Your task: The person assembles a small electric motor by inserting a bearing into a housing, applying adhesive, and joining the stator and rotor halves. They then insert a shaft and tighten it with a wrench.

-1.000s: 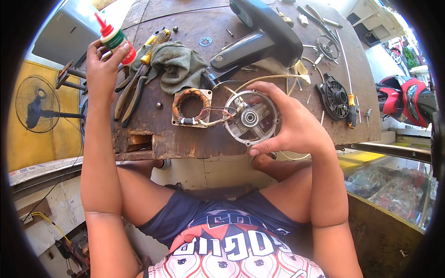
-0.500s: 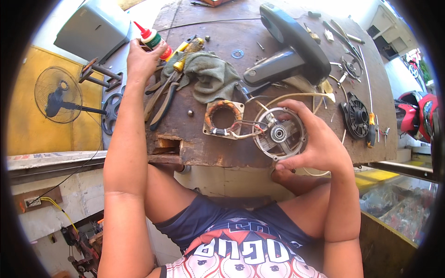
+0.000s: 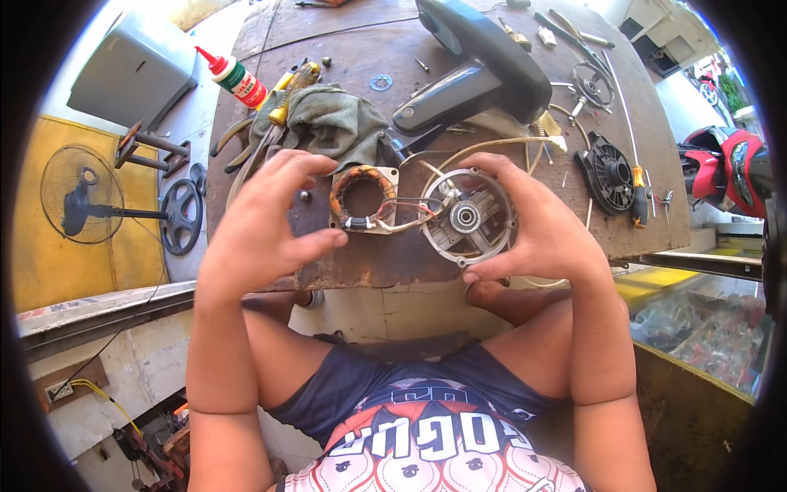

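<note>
My left hand [image 3: 261, 234], holding nothing, has its thumb and fingers apart beside a motor stator [image 3: 338, 195] with copper windings on a square plate. My right hand [image 3: 548, 223] has thumb and fingers around the rim of a round metal motor housing [image 3: 466, 216], which has a bearing at its centre. Red and white wires [image 3: 422, 215] join the stator and housing. Beyond my left hand, a white bottle [image 3: 238, 80] with a red nozzle leans by yellow-handled tools [image 3: 287, 98] and a green rag [image 3: 340, 123].
A dark fan housing [image 3: 516, 78] lies behind the motor parts on the wooden table [image 3: 328, 49]. To the right are a black round motor cover [image 3: 608, 174] and a screwdriver [image 3: 639, 197]. A standing fan [image 3: 82, 197] is at the left, and a red motorcycle [image 3: 730, 172] at the far right.
My left hand has let go of the bottle and come back beside the stator. The right hand stays on the motor housing. The view has shifted slightly.
</note>
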A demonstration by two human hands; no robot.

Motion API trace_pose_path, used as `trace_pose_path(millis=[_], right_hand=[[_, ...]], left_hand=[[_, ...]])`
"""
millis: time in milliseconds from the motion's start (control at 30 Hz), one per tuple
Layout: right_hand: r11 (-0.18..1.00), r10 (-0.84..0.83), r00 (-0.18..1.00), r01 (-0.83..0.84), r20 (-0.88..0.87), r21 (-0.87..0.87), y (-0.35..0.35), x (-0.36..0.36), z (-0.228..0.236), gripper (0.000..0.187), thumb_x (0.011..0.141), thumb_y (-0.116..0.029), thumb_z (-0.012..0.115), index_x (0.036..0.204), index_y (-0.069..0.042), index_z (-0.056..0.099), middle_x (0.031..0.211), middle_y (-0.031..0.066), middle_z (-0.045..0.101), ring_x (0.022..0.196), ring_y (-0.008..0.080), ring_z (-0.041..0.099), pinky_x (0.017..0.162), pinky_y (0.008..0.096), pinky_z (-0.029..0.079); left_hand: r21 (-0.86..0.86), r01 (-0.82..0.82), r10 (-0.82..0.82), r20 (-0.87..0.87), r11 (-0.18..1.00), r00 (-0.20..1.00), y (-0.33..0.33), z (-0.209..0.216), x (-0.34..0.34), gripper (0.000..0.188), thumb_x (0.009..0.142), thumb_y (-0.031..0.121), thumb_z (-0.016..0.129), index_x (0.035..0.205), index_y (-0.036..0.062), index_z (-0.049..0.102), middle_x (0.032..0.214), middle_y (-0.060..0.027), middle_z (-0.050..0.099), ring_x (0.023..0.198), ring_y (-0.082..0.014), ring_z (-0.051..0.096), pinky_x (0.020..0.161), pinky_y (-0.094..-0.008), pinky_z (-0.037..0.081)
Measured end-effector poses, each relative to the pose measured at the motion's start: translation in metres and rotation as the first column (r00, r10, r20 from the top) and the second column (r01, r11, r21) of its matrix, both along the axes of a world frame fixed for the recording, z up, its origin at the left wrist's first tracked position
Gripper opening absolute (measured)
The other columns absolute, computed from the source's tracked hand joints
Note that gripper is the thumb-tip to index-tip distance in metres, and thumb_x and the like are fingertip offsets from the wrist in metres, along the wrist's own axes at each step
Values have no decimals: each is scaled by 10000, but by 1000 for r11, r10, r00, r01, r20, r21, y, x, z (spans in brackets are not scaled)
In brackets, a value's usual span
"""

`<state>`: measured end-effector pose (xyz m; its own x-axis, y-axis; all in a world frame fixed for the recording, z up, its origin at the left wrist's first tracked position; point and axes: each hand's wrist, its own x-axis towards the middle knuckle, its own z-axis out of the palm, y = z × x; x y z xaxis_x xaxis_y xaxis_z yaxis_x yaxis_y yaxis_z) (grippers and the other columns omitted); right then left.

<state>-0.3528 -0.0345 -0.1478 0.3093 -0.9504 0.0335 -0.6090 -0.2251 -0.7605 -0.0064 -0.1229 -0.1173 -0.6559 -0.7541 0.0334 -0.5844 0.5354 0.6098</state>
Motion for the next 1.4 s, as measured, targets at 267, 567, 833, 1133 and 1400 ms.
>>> trace_pose_path(millis=[267, 567, 833, 1133, 1400], right_hand=[[998, 15, 998, -19, 65, 65, 2, 0, 0, 1198, 621, -357, 1074, 1610, -45, 473, 1499, 176, 643, 1408, 337, 637, 1208, 440, 487], [987, 9, 996, -23, 91, 157, -1, -4, 4, 1246, 611, -374, 1068, 1648, -57, 454, 1511, 179, 647, 1450, 320, 608, 1231, 440, 459], [984, -35, 992, 13, 123, 178, 0, -3, 7, 1228, 600, -303, 1050, 1652, -69, 462, 1450, 169, 699, 1420, 309, 634, 1222, 431, 469], [993, -108, 990, 112, 92, -40, 5, 12, 1, 1139, 587, -334, 1046, 1575, -46, 556, 1349, 161, 734, 1292, 297, 699, 1141, 421, 513], [983, -176, 909, 182, 377, 22, 9, 29, -4, 1105, 594, -291, 1054, 1558, -69, 563, 1180, 33, 635, 1177, 144, 631, 1028, 306, 503]], left_hand=[[51, -41, 38, 62, 998, 997, -1, -32, -15, 968, 698, 168, 990, 1561, 79, 561, 1437, -176, 609, 1353, -391, 609, 1150, -459, 516], [45, -79, 81, -65, 996, 995, -3, -52, -12, 1072, 663, 167, 1022, 1590, 107, 488, 1451, -165, 641, 1403, -364, 589, 1193, -455, 473], [-96, -132, 135, 18, 987, 991, 7, -37, -15, 910, 638, 205, 996, 1433, 89, 569, 1342, -149, 634, 1305, -366, 618, 1124, -442, 501], [215, -136, 201, -318, 967, 927, -4, -30, -3, 906, 670, 127, 932, 1492, 52, 560, 1335, -157, 651, 1294, -305, 651, 1130, -399, 524], [670, 364, 499, -733, 648, 461, -9, -57, -23, 888, 786, 94, 902, 1554, -13, 468, 1412, -191, 685, 1314, -295, 694, 1173, -445, 537]])
